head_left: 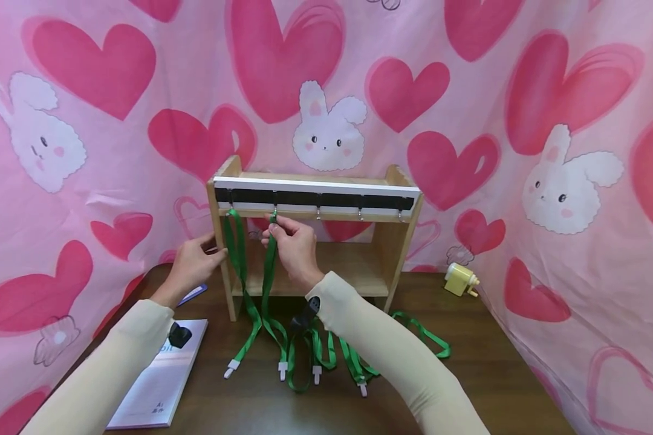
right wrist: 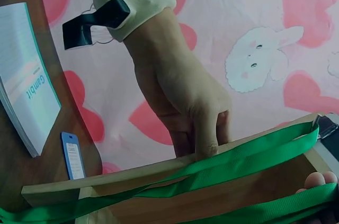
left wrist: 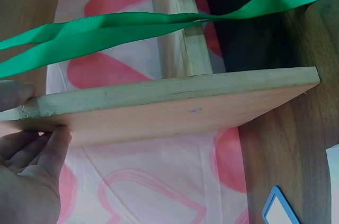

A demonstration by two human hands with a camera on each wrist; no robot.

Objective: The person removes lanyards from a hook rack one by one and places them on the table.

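Note:
A wooden shelf [head_left: 397, 241] with a black hook bar [head_left: 337, 199] stands on the dark table [head_left: 495, 374]. My left hand [head_left: 196, 263] grips the shelf's left side panel [left wrist: 185, 113], thumb on its edge and fingers on its face. My right hand [head_left: 291, 244] pinches a green lanyard [head_left: 269, 266] just under the second hook, and the strap trails down to the table. Another green lanyard [head_left: 236, 254] hangs from the first hook. In the right wrist view my left hand [right wrist: 185, 102] curls over the panel, with green straps [right wrist: 238, 160] running past it.
Several loose green lanyards [head_left: 354, 362] lie on the table in front of the shelf. A white book [head_left: 158, 380] and a blue card holder [head_left: 193, 294] lie at the left. A yellow pencil sharpener [head_left: 461, 280] sits at the right. Pink heart cloth surrounds everything.

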